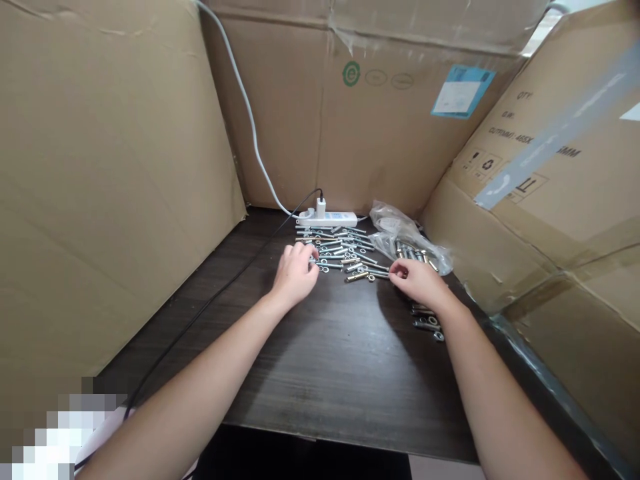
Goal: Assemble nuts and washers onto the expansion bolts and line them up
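Observation:
Long silvery bolts [370,259] lie in rough rows on the dark table, mixed with small washers, nuts [371,279] and metal sleeves [357,276]. My left hand [295,273] rests at the left end of these rows. Its fingers are curved, with thumb and forefinger apart around the bolt ends; some fingertips are hidden. At the right side, my right hand [417,279] is closed in a pinch on the end of a long bolt [379,273] lying in the front row. Part of that pinch is hidden by the fingers.
A clear plastic bag [390,223] with thicker bolts [411,253] lies behind my right hand. More bolts and a nut [439,337] sit beside my right wrist. A white power strip [327,219] stands at the back, its black cable [210,300] crossing left. Cardboard boxes [280,120] wall three sides.

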A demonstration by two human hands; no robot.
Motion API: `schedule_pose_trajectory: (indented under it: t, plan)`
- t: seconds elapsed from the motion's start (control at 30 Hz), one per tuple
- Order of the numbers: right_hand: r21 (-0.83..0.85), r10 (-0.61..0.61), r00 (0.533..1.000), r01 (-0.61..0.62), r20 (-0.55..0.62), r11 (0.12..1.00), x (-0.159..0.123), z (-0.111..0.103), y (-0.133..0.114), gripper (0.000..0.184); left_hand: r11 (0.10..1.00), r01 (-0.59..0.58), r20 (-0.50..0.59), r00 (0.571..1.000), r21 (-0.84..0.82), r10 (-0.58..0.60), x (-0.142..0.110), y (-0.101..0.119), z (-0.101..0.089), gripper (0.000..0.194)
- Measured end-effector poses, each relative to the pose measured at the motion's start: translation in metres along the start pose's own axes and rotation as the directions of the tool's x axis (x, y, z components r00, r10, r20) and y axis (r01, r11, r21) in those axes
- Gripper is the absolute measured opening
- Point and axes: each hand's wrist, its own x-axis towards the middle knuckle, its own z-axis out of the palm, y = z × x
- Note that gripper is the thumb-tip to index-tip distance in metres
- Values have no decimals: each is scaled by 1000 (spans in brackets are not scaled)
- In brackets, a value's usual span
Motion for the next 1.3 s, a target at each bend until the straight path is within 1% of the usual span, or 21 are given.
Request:
schedule_pose_trajectory:
  t: [0.03, 0.1, 0.2, 0.33, 0.43, 0.5, 0.6, 0.73, 0.9, 1.0, 1.17, 1.3]
  plan:
    - [3, -11, 1000, 11, -12, 1000, 1, 0, -2, 14, 998, 30, -15, 999, 54, -29, 2, -4, -1, 20]
    - [0, -48, 998, 48, -39, 999, 2, 2, -7, 14, 990, 75, -4, 997, 123, -75, 3, -11, 0, 23]
    - [-12, -136, 984, 135, -113, 991, 3, 8, -17, 13, 981, 103, 35, 993, 163, -110, 3, -18, 6, 24]
    - [-39, -263, 939, 261, -221, 964, 0, 22, -35, 13, 979, 96, 45, 993, 181, -106, 3, -20, 13, 24]
    - [-78, -341, 906, 333, -250, 940, -3, 34, -51, 16, 977, 80, 43, 995, 197, -90, 2, -19, 15, 22]
    - [-124, -354, 900, 333, -253, 935, -1, 41, -63, 21, 973, 84, 43, 995, 214, -95, 2, -18, 15, 21]
    - [-198, -336, 912, 293, -235, 935, 7, 53, -82, 27, 959, 79, 39, 995, 271, -93, 1, -14, 15, 21]
    - [-220, -319, 917, 268, -241, 938, 18, 64, -99, 28, 930, -38, 85, 996, 366, 7, 4, -11, 12, 21]
    - [-236, -326, 920, 274, -219, 932, 19, 68, -99, 30, 914, -180, 138, 981, 363, 138, 12, -16, 9, 17]
    - [-262, -325, 928, 272, -182, 926, 19, 70, -96, 27, 910, -229, 152, 971, 345, 186, 14, -20, 11, 14]
    - [-279, -350, 923, 298, -161, 913, 21, 71, -97, 27, 934, -213, 174, 970, 287, 168, 15, -25, 15, 14]
    - [-274, -411, 901, 364, -138, 890, 28, 72, -96, 25, 960, -149, 191, 976, 239, 104, 16, -27, 16, 13]
